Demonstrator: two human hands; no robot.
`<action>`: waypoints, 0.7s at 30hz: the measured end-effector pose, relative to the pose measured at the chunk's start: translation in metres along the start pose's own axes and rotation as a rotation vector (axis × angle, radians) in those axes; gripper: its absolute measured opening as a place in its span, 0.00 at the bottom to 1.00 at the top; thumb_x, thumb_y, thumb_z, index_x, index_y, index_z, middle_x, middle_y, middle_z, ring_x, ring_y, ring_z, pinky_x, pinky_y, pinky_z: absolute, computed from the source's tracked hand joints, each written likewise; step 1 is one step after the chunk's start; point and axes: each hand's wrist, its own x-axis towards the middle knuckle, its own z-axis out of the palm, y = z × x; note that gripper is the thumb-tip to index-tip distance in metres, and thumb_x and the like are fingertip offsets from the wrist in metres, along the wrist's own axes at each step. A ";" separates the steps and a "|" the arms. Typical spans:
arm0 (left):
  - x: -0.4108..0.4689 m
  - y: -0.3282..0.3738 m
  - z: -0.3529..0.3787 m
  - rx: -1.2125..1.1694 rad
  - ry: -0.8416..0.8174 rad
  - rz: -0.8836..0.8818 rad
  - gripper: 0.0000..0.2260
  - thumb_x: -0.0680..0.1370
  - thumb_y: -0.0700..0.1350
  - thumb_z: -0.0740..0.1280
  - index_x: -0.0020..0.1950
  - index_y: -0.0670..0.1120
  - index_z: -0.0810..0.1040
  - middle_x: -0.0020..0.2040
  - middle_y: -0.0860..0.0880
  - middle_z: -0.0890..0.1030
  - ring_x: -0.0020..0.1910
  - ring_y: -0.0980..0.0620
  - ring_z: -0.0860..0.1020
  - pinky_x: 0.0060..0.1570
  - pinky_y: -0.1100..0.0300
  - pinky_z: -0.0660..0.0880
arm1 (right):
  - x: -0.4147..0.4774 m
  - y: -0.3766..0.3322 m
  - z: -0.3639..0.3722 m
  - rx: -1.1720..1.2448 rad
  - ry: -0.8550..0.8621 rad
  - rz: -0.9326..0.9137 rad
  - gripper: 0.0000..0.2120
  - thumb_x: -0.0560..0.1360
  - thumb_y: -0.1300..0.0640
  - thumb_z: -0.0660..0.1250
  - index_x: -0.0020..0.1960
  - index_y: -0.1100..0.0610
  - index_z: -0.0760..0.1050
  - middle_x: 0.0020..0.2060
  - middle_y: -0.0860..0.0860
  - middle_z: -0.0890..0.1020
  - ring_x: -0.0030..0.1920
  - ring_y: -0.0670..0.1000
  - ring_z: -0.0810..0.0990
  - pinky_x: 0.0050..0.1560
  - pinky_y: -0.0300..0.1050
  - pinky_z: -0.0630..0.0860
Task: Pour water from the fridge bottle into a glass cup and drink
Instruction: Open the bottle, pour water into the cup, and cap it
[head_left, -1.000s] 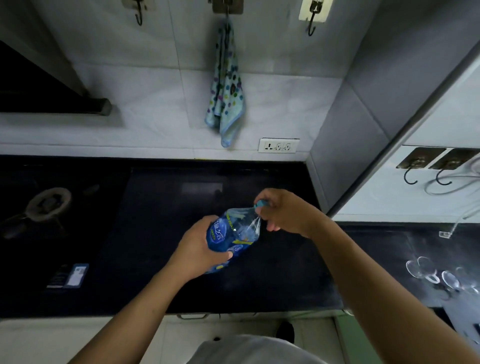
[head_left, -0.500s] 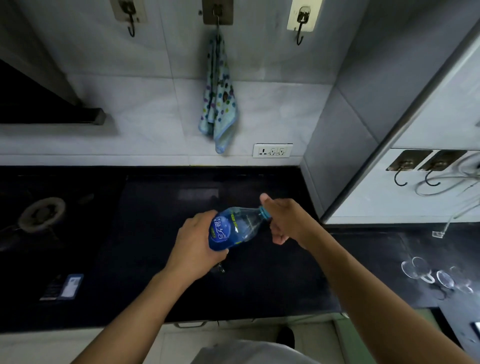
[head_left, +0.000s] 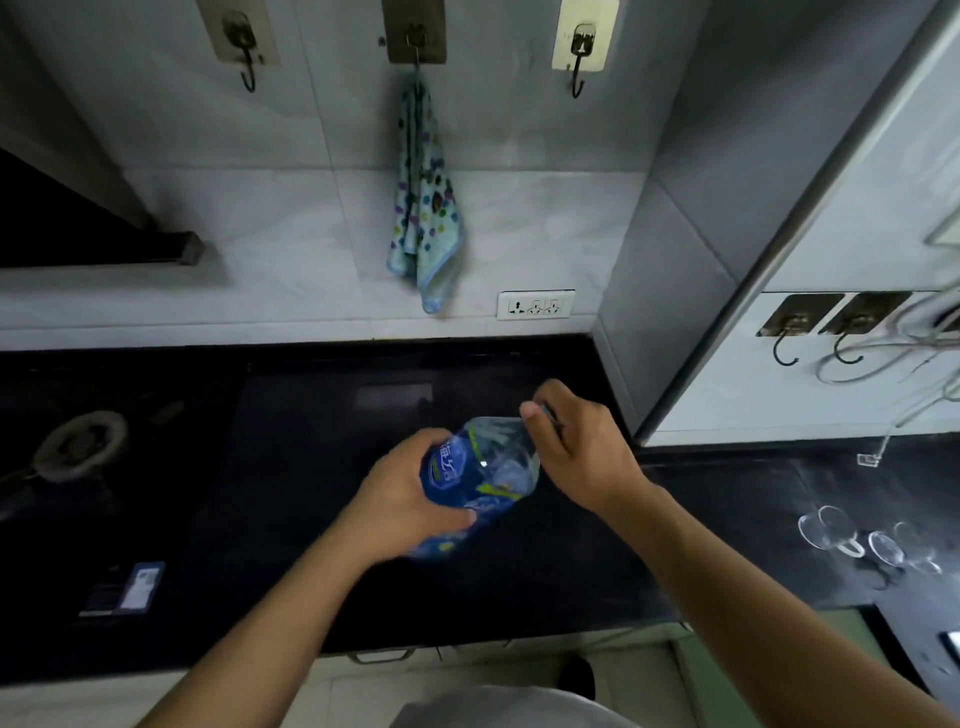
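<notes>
The right hand (head_left: 582, 452) has its fingers (head_left: 540, 423) pinched narrow around the cap end of the water bottle (head_left: 480, 475); the cap itself is hidden. The left hand (head_left: 410, 501) wraps its fingers around the bottle's blue-labelled body, holding it tilted above the black tabletop (head_left: 291, 467). Well right of the bottle, clear glass cups (head_left: 867, 540) lie on the tabletop. Beyond the bottle, a spotted towel (head_left: 423, 208) hangs from a wall hook.

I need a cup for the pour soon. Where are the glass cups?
In the head view, the glass cups lie on the dark counter at far right, beyond the right hand.
</notes>
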 end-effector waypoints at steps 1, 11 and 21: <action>0.000 0.000 -0.007 -0.242 -0.166 -0.049 0.30 0.61 0.43 0.81 0.61 0.50 0.78 0.56 0.47 0.84 0.54 0.46 0.82 0.60 0.47 0.78 | -0.003 -0.002 -0.005 0.012 0.042 -0.202 0.16 0.82 0.48 0.57 0.41 0.57 0.69 0.30 0.50 0.74 0.29 0.51 0.73 0.30 0.47 0.69; -0.008 0.016 0.002 0.258 0.088 0.096 0.30 0.62 0.48 0.80 0.61 0.55 0.74 0.55 0.56 0.78 0.53 0.54 0.76 0.53 0.60 0.73 | -0.003 0.009 -0.003 -0.169 -0.010 0.035 0.26 0.81 0.40 0.51 0.31 0.54 0.63 0.26 0.50 0.70 0.29 0.55 0.72 0.31 0.49 0.68; -0.012 0.019 0.014 0.214 0.002 0.039 0.28 0.61 0.51 0.79 0.59 0.57 0.73 0.53 0.59 0.78 0.50 0.57 0.77 0.52 0.61 0.75 | -0.021 0.018 -0.002 -0.055 0.072 0.088 0.22 0.76 0.46 0.53 0.26 0.55 0.57 0.20 0.50 0.64 0.23 0.53 0.65 0.24 0.52 0.64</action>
